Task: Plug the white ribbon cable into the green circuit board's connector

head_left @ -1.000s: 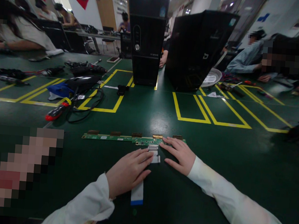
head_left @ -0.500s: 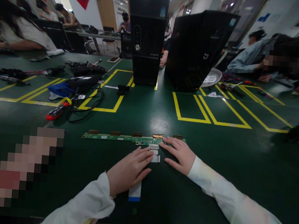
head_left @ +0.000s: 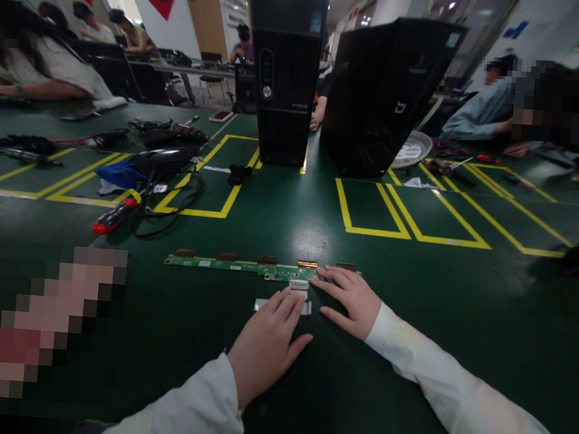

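Note:
A long, narrow green circuit board [head_left: 215, 265] with brown flex tabs along its far edge lies on the green table. My right hand [head_left: 350, 299] rests its fingertips on the board's right part, fingers stretched and spread. A white flat ribbon cable [head_left: 261, 304] sits by the connector at the board's near edge. My left hand [head_left: 269, 346] lies over this cable, fingers stretched forward and thumb out to the side. Most of the cable is hidden beneath that hand. I cannot tell whether its end is seated in the connector.
Two black computer towers [head_left: 286, 96] stand beyond the board. At the left lie a red-black screwdriver [head_left: 114, 216], a black cable and a blue item [head_left: 122, 176]. Yellow tape [head_left: 373, 232] marks the table. Other people sit around. A white basket [head_left: 412, 150] stands at the right.
My left hand has turned and shifted right over the cable, its fingers now pointing forward. The cable's blue-ended tail no longer shows. My right hand stays at the board.

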### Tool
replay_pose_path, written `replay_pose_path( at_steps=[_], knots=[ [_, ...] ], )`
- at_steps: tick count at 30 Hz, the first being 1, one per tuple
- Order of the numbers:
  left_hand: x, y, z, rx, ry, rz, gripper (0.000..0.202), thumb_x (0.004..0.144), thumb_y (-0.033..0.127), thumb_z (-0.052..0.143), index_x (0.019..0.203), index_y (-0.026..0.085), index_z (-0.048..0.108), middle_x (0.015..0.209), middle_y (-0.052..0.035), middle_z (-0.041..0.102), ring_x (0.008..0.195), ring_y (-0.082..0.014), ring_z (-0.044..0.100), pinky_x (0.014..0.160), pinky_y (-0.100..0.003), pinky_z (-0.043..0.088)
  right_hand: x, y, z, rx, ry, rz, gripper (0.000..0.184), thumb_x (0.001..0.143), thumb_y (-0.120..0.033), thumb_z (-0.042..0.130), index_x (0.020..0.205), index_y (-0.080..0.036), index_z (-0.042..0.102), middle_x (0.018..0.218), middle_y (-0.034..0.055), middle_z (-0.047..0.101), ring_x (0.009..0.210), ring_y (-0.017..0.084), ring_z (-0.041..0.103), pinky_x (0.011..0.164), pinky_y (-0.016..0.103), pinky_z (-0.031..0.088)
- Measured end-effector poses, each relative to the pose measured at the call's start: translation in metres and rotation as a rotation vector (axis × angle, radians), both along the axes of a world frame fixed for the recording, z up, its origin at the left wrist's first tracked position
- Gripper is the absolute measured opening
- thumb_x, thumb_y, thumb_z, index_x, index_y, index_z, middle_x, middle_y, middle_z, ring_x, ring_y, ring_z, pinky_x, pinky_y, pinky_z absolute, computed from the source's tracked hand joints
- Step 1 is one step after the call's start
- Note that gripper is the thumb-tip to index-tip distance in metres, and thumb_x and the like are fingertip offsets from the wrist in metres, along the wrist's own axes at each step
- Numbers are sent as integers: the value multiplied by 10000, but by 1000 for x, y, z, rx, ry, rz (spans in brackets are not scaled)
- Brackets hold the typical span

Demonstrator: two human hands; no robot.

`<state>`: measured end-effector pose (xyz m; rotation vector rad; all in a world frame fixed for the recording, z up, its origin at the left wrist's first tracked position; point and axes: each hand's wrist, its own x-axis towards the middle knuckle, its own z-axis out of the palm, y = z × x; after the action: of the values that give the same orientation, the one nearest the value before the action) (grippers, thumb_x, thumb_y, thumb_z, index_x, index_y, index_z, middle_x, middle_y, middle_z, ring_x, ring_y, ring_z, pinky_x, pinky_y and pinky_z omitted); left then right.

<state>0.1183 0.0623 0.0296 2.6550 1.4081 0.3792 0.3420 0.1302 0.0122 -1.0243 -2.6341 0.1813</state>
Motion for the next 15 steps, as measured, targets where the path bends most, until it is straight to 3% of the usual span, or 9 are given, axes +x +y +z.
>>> replay_pose_path(
  at_steps=[15],
  knots=[
    [-2,3,-3,5,-21,-16,490,924,380,469,1323,99,424,1335,-166,517,1271,-291,450,1045,-448,384,10,6,1,-37,53,110,495,896,-384,485,1355,-200,460,1426,107,420,1331,251,347,1076,486,330]
  ],
)
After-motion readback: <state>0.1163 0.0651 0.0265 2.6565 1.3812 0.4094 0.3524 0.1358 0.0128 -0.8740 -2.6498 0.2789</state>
